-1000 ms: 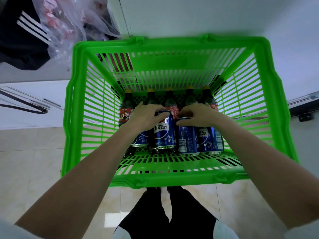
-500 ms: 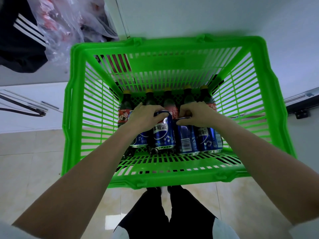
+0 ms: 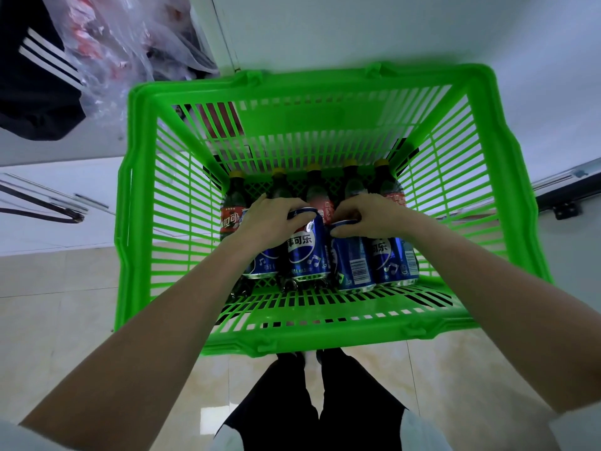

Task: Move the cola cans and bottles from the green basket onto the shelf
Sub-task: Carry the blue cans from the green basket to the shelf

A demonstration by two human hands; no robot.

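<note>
Cans [image 3: 307,252], four, before five bottles [image 3: 317,193]; each hand's [image 3: 270,219] grip clasps can tops.

so the green basket [image 3: 507,203] fills mid-frame over the beige tiled floor [image 3: 58,304], with blue cans [image 3: 307,252] and cola bottles [image 3: 232,206] sitting in it

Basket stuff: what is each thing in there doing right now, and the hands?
Green basket: holds the drinks.
Cola bottles: upright, capped, back row.
Blue cans: upright, front row.
Left hand: grips a can's top.
Right hand: grips a can's top.
</note>
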